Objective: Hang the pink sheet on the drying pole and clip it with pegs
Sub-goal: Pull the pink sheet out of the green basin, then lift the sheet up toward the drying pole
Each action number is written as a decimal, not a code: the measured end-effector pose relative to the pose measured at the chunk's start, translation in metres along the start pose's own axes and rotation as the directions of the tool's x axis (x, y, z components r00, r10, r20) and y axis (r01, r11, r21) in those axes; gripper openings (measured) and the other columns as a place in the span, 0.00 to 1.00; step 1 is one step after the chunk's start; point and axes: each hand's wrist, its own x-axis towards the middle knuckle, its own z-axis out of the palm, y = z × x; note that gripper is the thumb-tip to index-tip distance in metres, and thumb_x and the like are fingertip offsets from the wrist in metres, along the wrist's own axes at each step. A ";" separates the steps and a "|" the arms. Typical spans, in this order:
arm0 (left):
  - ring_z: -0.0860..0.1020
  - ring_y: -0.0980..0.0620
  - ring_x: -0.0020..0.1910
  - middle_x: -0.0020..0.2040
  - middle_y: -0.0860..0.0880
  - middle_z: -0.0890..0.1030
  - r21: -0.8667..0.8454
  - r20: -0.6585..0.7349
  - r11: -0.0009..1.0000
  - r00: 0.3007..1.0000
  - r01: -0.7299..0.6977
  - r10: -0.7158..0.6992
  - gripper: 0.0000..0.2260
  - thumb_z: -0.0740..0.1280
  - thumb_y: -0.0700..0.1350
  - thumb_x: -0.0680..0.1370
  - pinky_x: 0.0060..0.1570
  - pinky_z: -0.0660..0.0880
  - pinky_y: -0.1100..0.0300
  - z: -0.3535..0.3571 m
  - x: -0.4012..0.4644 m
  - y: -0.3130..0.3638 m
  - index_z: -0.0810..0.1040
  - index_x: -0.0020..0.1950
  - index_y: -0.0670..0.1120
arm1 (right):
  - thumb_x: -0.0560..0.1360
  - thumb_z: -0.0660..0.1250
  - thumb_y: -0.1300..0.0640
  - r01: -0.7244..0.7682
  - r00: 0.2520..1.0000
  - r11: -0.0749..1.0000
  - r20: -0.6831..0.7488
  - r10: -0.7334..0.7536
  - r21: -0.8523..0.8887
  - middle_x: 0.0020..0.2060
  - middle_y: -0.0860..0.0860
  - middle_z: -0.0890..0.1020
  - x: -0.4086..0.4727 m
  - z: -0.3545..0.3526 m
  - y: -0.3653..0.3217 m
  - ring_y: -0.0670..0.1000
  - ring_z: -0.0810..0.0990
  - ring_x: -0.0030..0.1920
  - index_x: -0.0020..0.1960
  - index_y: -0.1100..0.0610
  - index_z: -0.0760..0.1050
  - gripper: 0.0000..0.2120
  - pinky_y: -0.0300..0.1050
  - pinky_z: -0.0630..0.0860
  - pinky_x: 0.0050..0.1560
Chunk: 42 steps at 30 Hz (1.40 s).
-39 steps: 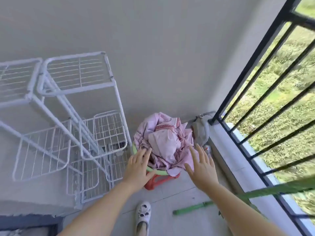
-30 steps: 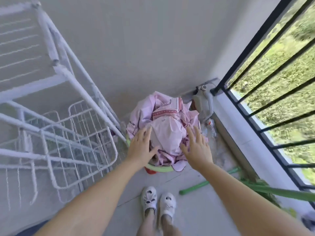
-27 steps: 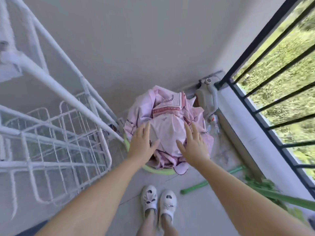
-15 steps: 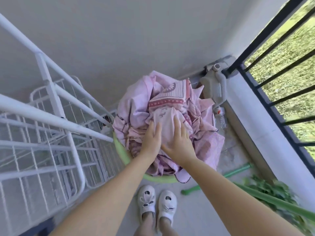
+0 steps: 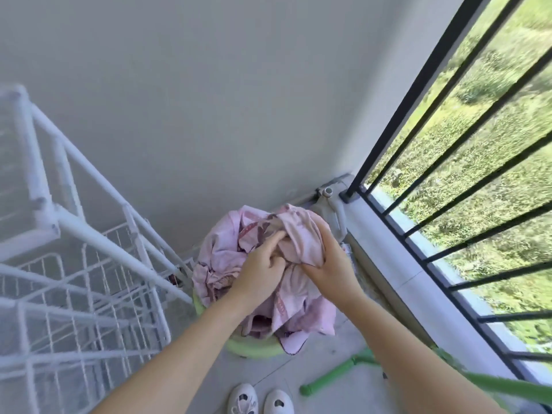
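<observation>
I see the left hand [image 5: 263, 270] and right hand [image 5: 331, 261] both with fingers curled tight around a bunched fold of the pink sheet [image 5: 221, 252]. The sheet is heaped in a green basin [image 5: 254, 348] on the floor, between a white drying rack [image 5: 89, 264] and the black railing [image 5: 448, 162].

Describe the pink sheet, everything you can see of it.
The pink sheet is a crumpled heap of soft, pale pink cloth with a darker red-pink patterned band showing in its folds. It is piled in a light green basin on the balcony floor, with one corner spilling over the rim toward the floor. The left hand and right hand both grip a bunched part of it, raised above the rest of the pile. None of it is on a pole, and no pegs are visible.
</observation>
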 end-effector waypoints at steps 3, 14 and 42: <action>0.77 0.54 0.44 0.50 0.51 0.79 0.080 -0.081 0.970 0.968 -0.230 0.237 0.20 0.61 0.35 0.75 0.48 0.73 0.68 -0.021 0.002 0.064 0.69 0.64 0.51 | 0.70 0.67 0.64 0.093 0.994 0.996 -0.057 -0.092 0.017 0.64 0.38 0.70 0.002 -0.057 -0.070 0.37 0.71 0.61 0.70 0.45 0.59 0.34 0.26 0.68 0.57; 0.71 0.65 0.54 0.55 0.56 0.70 -0.056 -0.274 0.709 0.694 -0.703 0.666 0.29 0.72 0.43 0.71 0.56 0.65 0.72 -0.115 -0.026 0.275 0.61 0.65 0.57 | 0.68 0.67 0.69 0.362 0.838 0.922 -0.385 -0.387 -0.139 0.55 0.37 0.75 -0.046 -0.213 -0.298 0.37 0.76 0.55 0.66 0.46 0.65 0.32 0.37 0.74 0.56; 0.78 0.44 0.51 0.53 0.38 0.81 0.083 0.031 0.593 0.596 -0.801 0.802 0.10 0.65 0.37 0.74 0.42 0.67 0.64 -0.140 -0.124 0.458 0.78 0.53 0.37 | 0.70 0.69 0.66 -0.074 0.925 0.977 -0.381 -0.008 -0.200 0.67 0.54 0.70 -0.251 -0.300 -0.337 0.53 0.73 0.62 0.74 0.43 0.38 0.49 0.44 0.77 0.55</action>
